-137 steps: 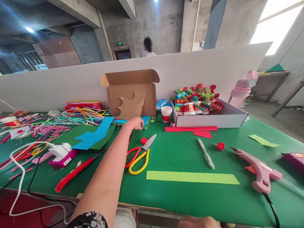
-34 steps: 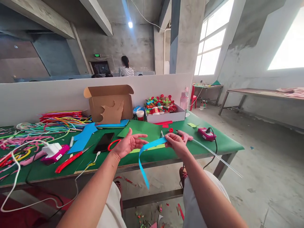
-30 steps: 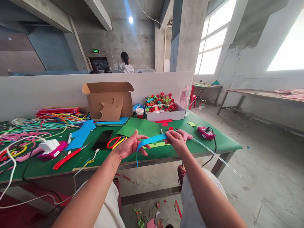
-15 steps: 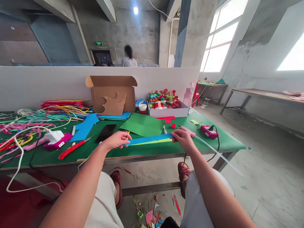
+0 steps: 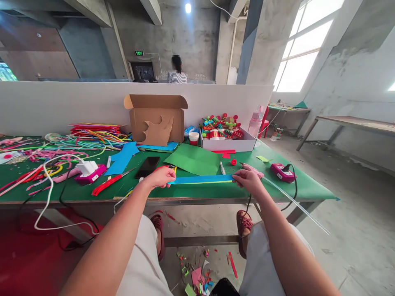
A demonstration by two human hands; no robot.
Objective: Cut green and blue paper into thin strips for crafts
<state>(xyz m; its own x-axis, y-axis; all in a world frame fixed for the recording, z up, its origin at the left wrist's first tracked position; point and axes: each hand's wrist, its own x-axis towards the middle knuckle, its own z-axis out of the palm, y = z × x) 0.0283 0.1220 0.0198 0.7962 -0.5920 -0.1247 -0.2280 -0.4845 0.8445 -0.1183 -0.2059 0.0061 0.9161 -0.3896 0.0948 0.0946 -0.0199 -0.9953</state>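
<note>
Between my two hands a blue paper strip [image 5: 202,179] is stretched level above the front of the table. Beneath it a thin edge of a yellow-green strip [image 5: 217,182] shows. My left hand [image 5: 161,177] pinches the left end with fingers closed. At the right end my right hand [image 5: 248,181] grips the strips between thumb and fingertips. Just behind that hand lies a pink glue gun [image 5: 253,170] with a long clear glue stick [image 5: 298,204] jutting out over the table's edge. A green paper sheet [image 5: 197,159] lies behind the strips.
Red-handled scissors [image 5: 108,185], a black phone [image 5: 148,167] and blue paper pieces [image 5: 121,159] lie to the left. Further left are pipe cleaners [image 5: 92,137] and a magenta power adapter [image 5: 90,174]. Behind stand a cardboard box [image 5: 157,105] and a white box [image 5: 228,144] of colourful crafts.
The yellow-green strip has come up closer behind the blue one, so less of it shows. Both hands still hold the ends. My view has turned slightly left.
</note>
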